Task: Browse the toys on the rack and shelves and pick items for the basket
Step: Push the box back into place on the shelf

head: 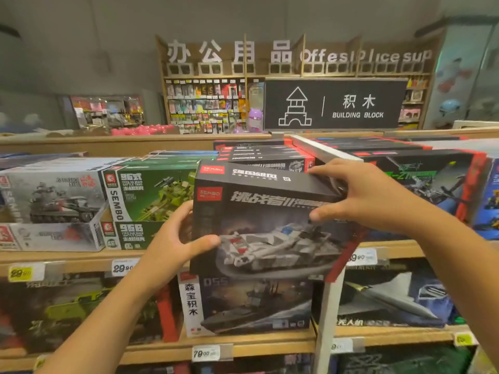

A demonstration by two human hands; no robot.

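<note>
A person's two bare hands hold a black building-block box printed with a grey camouflage tank, tilted in front of a wooden toy shelf in a shop. The left hand grips the box's lower left edge, thumb across the front face and fingers curled behind; the right hand clasps the upper right corner, fingers over the top panel and thumb pressed on the front. The box is in the air, just in front of the shelf's upper tier and overlapping a dark warship box standing on the tier below. Yellow and white price tags line the shelf edges. To the left on the upper tier sit a green tank box and, further left, a grey tank box; to the right stands a black box with a red edge showing a helicopter. Behind the held box lie more flat black and red boxes. Above them rises a black sign reading "BUILDING BLOCK", and on the far wall stand stationery racks under large white lettering.
</note>
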